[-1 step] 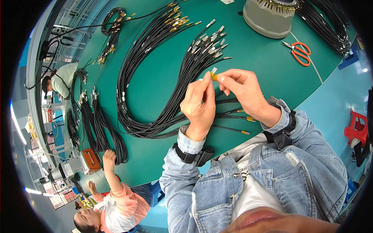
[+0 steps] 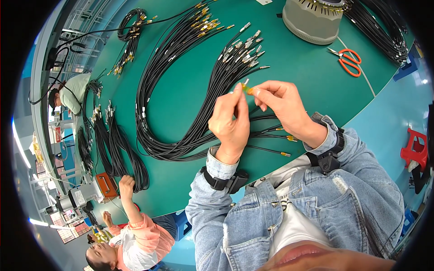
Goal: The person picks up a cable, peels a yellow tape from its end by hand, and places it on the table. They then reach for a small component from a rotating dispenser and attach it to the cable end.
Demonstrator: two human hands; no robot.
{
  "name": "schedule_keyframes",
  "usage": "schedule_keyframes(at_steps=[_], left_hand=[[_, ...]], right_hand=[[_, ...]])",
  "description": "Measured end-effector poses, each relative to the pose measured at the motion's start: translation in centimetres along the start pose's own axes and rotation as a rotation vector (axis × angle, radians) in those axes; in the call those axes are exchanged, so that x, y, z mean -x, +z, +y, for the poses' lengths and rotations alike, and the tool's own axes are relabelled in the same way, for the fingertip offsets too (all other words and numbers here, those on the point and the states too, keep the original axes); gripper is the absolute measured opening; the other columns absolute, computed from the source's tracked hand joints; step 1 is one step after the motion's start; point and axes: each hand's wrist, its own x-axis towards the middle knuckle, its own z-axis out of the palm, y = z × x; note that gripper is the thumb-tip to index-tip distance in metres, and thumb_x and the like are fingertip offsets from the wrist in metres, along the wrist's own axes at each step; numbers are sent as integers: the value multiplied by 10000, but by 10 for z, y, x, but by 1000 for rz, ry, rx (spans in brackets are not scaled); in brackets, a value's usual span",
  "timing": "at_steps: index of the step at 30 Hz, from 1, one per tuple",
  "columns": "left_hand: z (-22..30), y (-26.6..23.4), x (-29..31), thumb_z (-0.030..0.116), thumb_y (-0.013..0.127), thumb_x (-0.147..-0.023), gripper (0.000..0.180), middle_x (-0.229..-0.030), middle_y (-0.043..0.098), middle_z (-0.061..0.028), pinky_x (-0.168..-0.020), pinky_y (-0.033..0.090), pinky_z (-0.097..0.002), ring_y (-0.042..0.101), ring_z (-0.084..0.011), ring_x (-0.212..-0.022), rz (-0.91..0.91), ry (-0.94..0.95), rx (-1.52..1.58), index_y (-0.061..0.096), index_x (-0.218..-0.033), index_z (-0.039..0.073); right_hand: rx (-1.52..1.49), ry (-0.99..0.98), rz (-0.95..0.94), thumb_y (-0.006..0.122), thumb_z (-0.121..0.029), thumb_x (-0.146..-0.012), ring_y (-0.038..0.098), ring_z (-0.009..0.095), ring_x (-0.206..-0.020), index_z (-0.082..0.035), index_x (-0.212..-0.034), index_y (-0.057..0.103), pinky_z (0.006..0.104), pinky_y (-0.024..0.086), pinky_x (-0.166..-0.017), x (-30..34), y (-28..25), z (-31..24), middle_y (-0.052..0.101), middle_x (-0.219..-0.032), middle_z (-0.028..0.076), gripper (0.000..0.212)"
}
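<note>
Over the green table, both my hands meet at a small yellow-orange piece with a pale tip. Its exact kind is too small and blurred to make out. The fingers of my left hand are pinched at its left side. Thumb and forefinger of my right hand close on its orange right end. Just beyond my left hand lies a bundle of black cables with silver connector ends. Several loose cable ends with yellow and metal tips stick out below my right hand.
Another black cable bundle with gold connectors curves to the left. Orange-handled scissors and a grey round container lie at far right, near more coiled cables. A co-worker in pink and white sits at lower left; another person bends at far left.
My left fingertips have shifted slightly left, and the pale tip of the yellow piece has turned. My right hand stays almost in place.
</note>
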Motion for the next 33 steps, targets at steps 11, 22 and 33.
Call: schedule_keyframes(at_steps=[11, 22, 33], left_hand=[[2, 0, 0, -62, 630, -745, 243, -732, 586, -43, -441, 384, -188, 483, -63, -528, -1, -66, 114, 640, -970, 31], [0, 1, 4, -11, 636, -765, 94, -702, 583, -48, -434, 377, -190, 491, -69, -523, -33, -276, 132, 617, -856, 6], [5, 0, 3, 35, 597, -816, 46, -544, 532, -31, -396, 361, -211, 476, -82, -423, -71, -217, 84, 582, -793, -2]], right_hand=[[-29, -131, -29, 558, -103, -848, 499, 66, -762, 7, -891, 566, 220, 411, -714, 0, 8, -4, 553, -821, 2, 118], [16, -149, -37, 577, -74, -837, 504, 61, -775, 5, -852, 570, 209, 413, -711, -2, -2, 3, 554, -826, -1, 81], [50, -127, -16, 571, -61, -835, 502, 57, -767, 19, -864, 597, 200, 402, -684, -2, 0, 2, 562, -823, 0, 88]])
